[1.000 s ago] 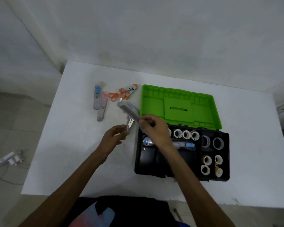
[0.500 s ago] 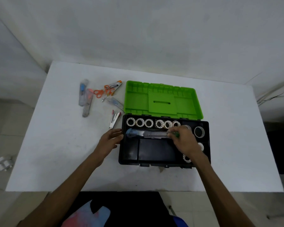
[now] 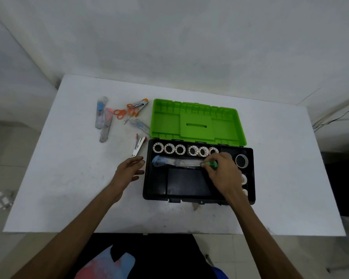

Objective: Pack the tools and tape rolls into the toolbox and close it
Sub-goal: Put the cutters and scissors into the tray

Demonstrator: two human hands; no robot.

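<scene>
right hand (image 3: 223, 171) | pinches cutter (image 3: 186, 163) right end | inside toolbox (image 3: 251, 174)

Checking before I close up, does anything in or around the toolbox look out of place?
Nothing looks damaged or spilled. Several tools lie loose on the table left of the open toolbox, unpacked. The right hand holds a cutter in the tray.

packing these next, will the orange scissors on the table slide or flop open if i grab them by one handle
The orange scissors look small and thin, so probably light and easy to lift. Held by one loop, the blades may swing open at the pivot. They lie against the orange-tipped pliers, which a push would likely nudge across the smooth white table.
</scene>
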